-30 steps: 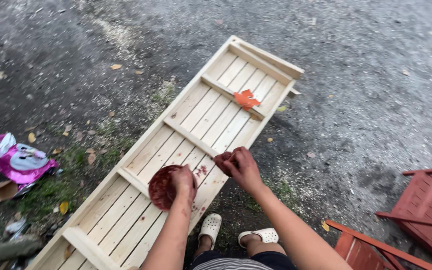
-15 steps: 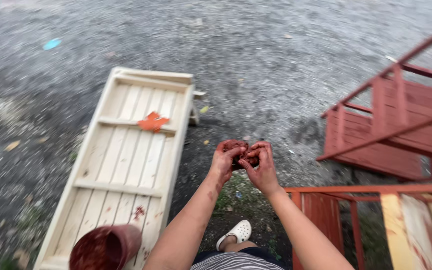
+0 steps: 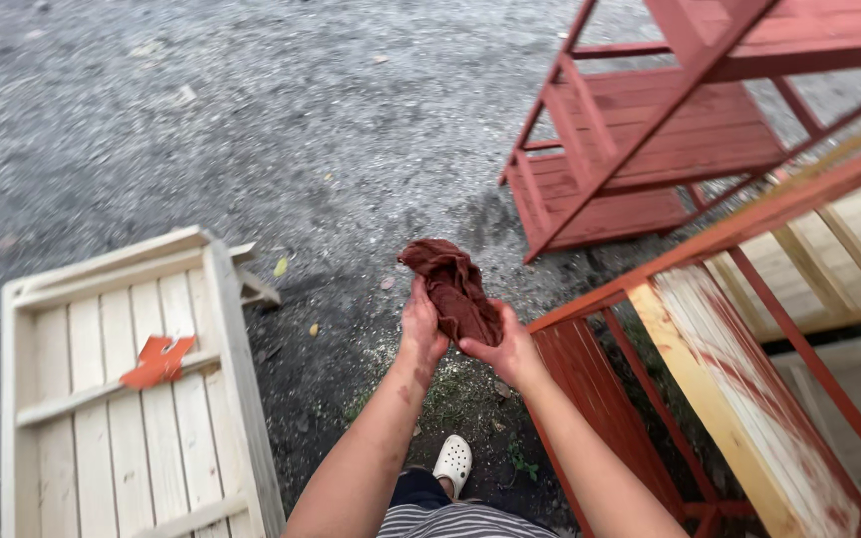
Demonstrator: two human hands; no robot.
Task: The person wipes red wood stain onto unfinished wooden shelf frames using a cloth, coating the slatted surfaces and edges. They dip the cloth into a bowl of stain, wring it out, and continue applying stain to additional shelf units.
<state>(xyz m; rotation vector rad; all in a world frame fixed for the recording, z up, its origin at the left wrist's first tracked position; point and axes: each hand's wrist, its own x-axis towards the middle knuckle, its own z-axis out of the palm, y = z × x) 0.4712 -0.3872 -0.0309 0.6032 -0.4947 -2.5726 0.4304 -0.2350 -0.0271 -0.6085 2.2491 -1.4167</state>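
Observation:
Both of my hands are raised in front of me over the gravel, holding a dark red-brown rag [image 3: 453, 285]. My left hand [image 3: 421, 327] grips its left side and my right hand [image 3: 502, 347] cups it from below on the right. The cloth is bunched and sticks up above my fingers. Reddish stain marks my left forearm. Right of my hands stands a partly red-stained wooden frame [image 3: 710, 329] with a pale plank streaked red.
An unpainted slatted wooden panel [image 3: 122, 399] lies on the ground at left with an orange scrap [image 3: 156, 361] on it. A red-stained wooden shelf unit [image 3: 640, 149] stands at upper right. Grey gravel ground [image 3: 251, 120] spreads ahead. My white shoe [image 3: 452, 460] shows below.
My view has swung right, from the pale panel toward the red furniture. The red bowl has left the picture. My hands have lifted and spread the rag out between them.

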